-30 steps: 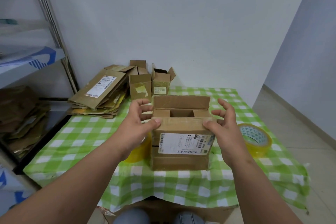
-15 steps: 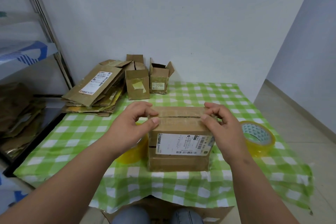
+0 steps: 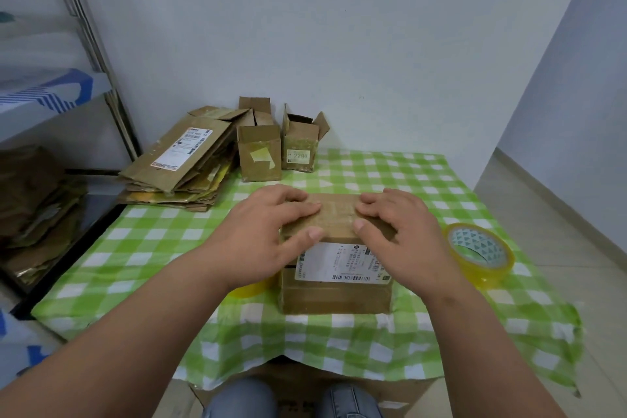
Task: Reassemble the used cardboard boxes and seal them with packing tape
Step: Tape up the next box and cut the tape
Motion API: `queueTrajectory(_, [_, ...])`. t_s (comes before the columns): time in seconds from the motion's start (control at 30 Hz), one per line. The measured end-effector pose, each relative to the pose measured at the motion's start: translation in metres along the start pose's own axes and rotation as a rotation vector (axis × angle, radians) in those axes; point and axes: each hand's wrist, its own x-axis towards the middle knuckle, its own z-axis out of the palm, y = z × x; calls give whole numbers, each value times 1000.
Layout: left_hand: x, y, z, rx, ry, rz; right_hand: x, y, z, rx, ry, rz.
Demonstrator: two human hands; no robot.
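Both hands, left [image 3: 268,231] and right [image 3: 403,234], press flat-fingered on the closed brown cardboard box [image 3: 336,292]; a yellowish tape roll [image 3: 481,255] lies right, flattened cardboard stack [image 3: 179,163] far left.

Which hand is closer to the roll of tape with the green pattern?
Right. The right hand presses the box top just beside the tape roll; the left hand is across the box, farther off.

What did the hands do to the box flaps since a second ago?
Both hands, left hand and right hand, folded the box flaps shut and now press flat on top. The tape roll, the flattened cardboard stack and the two small boxes stayed put.
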Motion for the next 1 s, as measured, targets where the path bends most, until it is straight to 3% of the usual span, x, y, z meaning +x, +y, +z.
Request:
queueTrajectory(0.13, [4,4,-3,90,-63,-8,7,-5,-7,-158,-36,-24])
queueTrajectory(0.2, [2,8,-3,-20,-70,-38,9,-9,-9,-180,-54,-19])
queueTrajectory(0.3, [-5,7,-11,-568,-91,-297,10,-16,-11,-215,-83,-11])
queueTrajectory(0.37, [-7,-5,-16,-899,49,-427,10,-19,-12,-201,-61,-3])
queueTrajectory(0.4, [-7,-15,-17,-929,149,-482,11,-21,-13,-182,-39,-1])
queueTrajectory(0.47, [-12,-30,-19,-776,208,-594,10,-23,-10,-123,16,-18])
queueTrajectory(0.57, [-27,-47,-13,-459,-101,-643,6,-25,-5,-35,67,-19])
queueTrajectory(0.63, [-35,-55,-6,-123,-338,-542,4,-25,-2,-2,91,-6])
queueTrajectory(0.77, [-34,-56,-4,299,-469,-391,1,-24,0,2,124,6])
queueTrajectory(0.87, [-37,-60,-7,294,-489,-371,0,-27,-1,3,119,15])
queueTrajectory(1.0, [-34,-61,-22,-193,-70,-566,0,-27,-1,-13,109,27])
